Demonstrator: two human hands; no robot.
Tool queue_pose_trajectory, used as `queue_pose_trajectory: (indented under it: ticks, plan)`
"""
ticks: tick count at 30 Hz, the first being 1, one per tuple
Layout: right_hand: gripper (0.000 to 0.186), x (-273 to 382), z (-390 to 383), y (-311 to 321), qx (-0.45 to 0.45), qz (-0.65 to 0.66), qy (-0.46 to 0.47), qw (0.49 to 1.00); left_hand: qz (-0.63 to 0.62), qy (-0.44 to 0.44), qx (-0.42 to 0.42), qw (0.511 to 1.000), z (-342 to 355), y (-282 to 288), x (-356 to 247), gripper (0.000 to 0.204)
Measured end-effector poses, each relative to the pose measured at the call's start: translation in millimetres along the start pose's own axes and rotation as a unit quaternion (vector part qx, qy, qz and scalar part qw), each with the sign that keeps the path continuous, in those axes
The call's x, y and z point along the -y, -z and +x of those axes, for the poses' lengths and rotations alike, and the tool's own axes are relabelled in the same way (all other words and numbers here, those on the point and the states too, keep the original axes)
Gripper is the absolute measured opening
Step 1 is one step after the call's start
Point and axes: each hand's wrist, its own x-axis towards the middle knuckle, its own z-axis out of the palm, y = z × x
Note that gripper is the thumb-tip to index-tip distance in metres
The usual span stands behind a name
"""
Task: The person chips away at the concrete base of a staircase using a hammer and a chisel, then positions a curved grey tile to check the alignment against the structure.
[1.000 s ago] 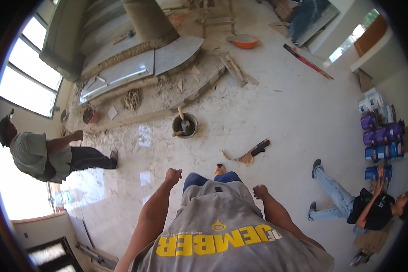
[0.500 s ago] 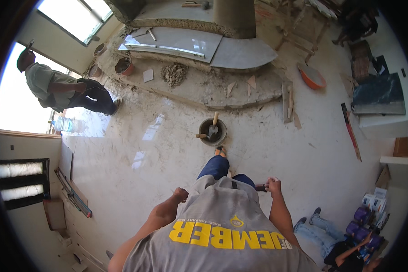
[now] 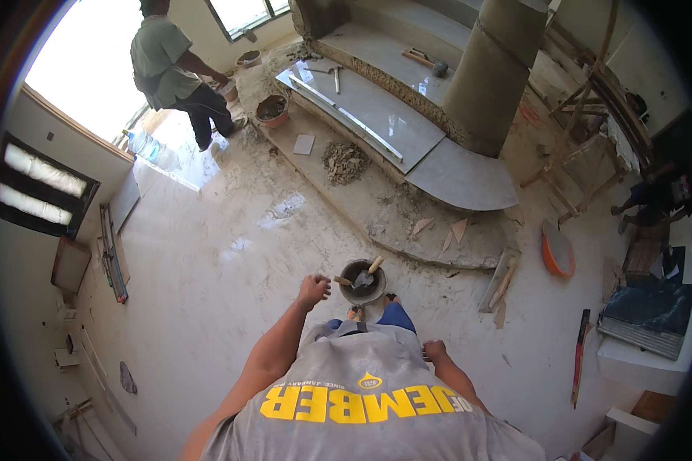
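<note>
A dark round bucket (image 3: 346, 294) stands on the floor right in front of my feet. Two wooden-handled tools lean in it: a trowel (image 3: 367, 276) with a metal blade, its pale handle up over the right rim, and another wooden handle (image 3: 343, 281) over the left rim. Just left of the bucket, my left hand (image 3: 314, 290) hangs with loosely bent fingers a little apart, holding nothing I can see and apart from the handle. Beside my right hip is my right hand (image 3: 434, 351); its fingers are curled and partly hidden.
Ahead rises a rough step (image 3: 407, 230) with rubble (image 3: 346, 163) and tile scraps. Large grey slabs (image 3: 407, 138) carry a metal straightedge (image 3: 346, 117) and a hammer (image 3: 335, 77). A person (image 3: 169, 69) stands far left near mortar buckets (image 3: 272, 111). An orange basin (image 3: 557, 250) sits right.
My view has turned right and I stand nearer the bucket. My left hand has come forward beside it; my right hand has dropped by my hip. The person at left now stands nearer the buckets.
</note>
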Motion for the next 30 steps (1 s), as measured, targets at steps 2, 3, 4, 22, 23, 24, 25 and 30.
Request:
queue_pose_trajectory:
  ticks: [2,3,4,22,23,24,25,30]
  plan:
    - [0.014,72.1,35.3,21.6,0.002,0.073,-0.061,0.995,0.043,0.093,-0.054,0.993,-9.3,29.4,42.6,0.022]
    - [0.016,112.4,38.4,19.3,-0.007,0.036,-0.014,0.999,0.069,0.169,-0.079,0.98,-31.1,55.8,77.9,0.02]
    - [0.014,144.3,48.7,35.0,-0.041,0.064,0.02,0.997,0.087,0.247,-0.084,0.961,-43.2,62.8,93.9,0.018]
    - [0.02,348.7,66.9,-160.0,-0.148,-0.367,0.152,0.906,0.3,0.159,0.212,0.916,139.0,283.2,34.0,0.025]
    - [0.026,392.2,60.5,-204.3,0.019,-0.554,0.301,0.776,0.279,0.176,0.178,0.927,159.0,327.9,9.5,0.026]
    - [0.026,425.4,45.8,-248.2,0.04,-0.479,0.322,0.816,0.254,0.188,0.142,0.938,177.6,369.1,-15.6,0.027]
    - [0.023,353.0,49.7,-270.1,-0.025,-0.511,0.345,0.787,0.238,0.196,0.185,0.933,192.7,341.8,-27.1,0.028]
    - [0.018,229.5,56.8,-299.2,0.001,-0.475,0.316,0.822,0.153,0.205,0.238,0.937,265.7,315.9,-84.1,0.032]
